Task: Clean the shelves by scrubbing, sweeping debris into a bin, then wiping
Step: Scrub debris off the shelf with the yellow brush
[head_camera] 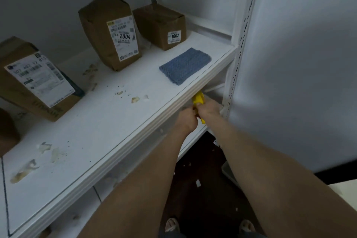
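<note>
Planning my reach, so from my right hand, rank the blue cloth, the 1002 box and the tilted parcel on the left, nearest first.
1. Blue cloth, at the shelf front just above the right hand.
2. 1002 box, behind the cloth, at the back.
3. Tilted parcel, far left.

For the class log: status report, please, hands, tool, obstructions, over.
Left hand and right hand grip yellow tool under shelf lip. Debris on shelf, blue cloth idle. Boxes stand in sweep path.

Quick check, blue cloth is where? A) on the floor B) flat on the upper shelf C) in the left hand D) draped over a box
B: the blue cloth lies flat on the shelf; left hand and right hand hold a yellow tool below.
</note>
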